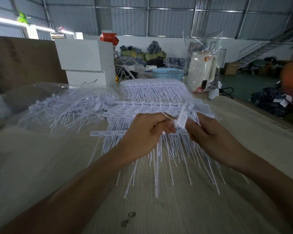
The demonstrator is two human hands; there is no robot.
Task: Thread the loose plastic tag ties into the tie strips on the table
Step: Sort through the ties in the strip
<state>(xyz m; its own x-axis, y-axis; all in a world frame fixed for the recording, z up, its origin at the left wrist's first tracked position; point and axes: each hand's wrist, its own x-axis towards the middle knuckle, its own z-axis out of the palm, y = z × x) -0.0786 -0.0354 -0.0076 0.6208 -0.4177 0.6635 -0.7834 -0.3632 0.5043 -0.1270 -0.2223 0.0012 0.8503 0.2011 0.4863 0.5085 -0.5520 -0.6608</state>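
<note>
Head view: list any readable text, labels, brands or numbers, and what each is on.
No text can be read in this frame.
Tag pinched between the left hand and right hand: faint print, too blurred to read.
Tie strips on the table: small printed marks, too small to read.
White kettle: red round emblem, illegible.
White boxes: dark scribble, not legible.

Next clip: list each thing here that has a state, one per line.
left hand: pinches a tie's thin tail
right hand: holds a white tag tie
white tag tie: lifted, tilted
tie strips: stacked flat on table
loose ties: heaped
blue basket: upright
</note>
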